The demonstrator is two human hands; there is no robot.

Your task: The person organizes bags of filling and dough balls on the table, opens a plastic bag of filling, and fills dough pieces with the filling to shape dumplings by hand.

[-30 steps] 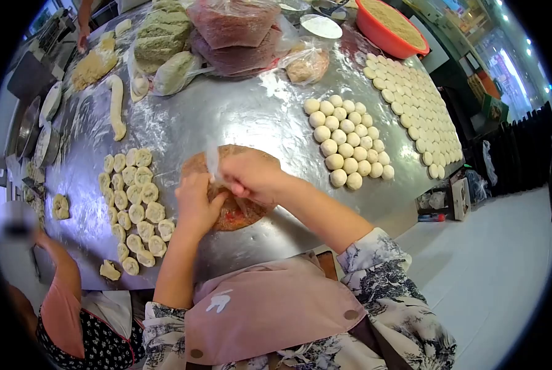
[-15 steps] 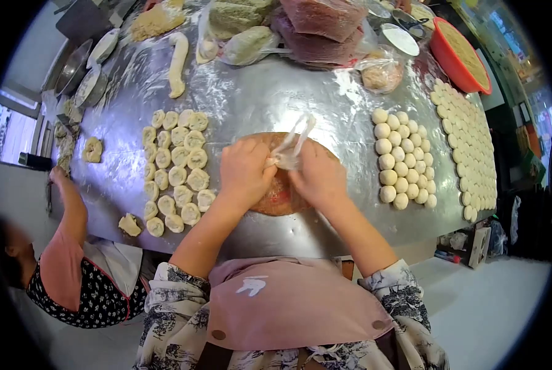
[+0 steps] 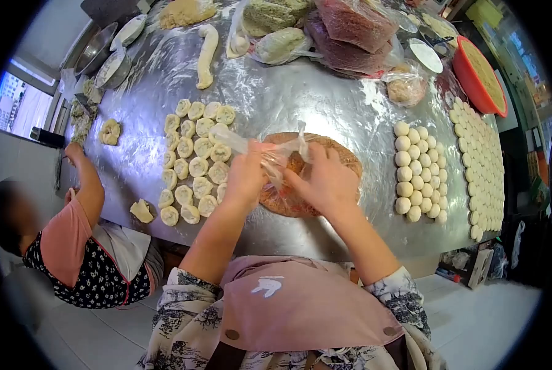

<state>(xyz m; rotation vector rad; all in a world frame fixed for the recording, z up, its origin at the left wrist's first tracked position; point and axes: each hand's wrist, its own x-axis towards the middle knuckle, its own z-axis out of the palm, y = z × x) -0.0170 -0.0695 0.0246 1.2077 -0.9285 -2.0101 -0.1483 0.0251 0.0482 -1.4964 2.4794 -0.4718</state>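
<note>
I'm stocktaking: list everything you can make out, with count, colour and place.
Brown bag: one, brown, under both hands
Dough pieces: about two dozen, cream, centre left
Dough balls: over twenty, white, centre right
Dough discs: dozens, cream, far right
Dough roll: one, cream, upper left
Dough mass: one, yellowish, top left
Dough scraps: two, yellowish, left
Green bags: two, green, top
Red bags: at least two, red, top
Small bag: one, tan, upper right
Basin: one, red, top right
Metal bowls: three, silver, upper left
Powder bowl: one, white, top right
Table: one, silver, centre
Window: one, bluish, left edge
Clutter: uncounted, mixed, lower right
Co-worker: one, pink sleeve, left
Apron: one, pink, bottom
Left hand: one, bare, centre
Right hand: one, bare, centre
</note>
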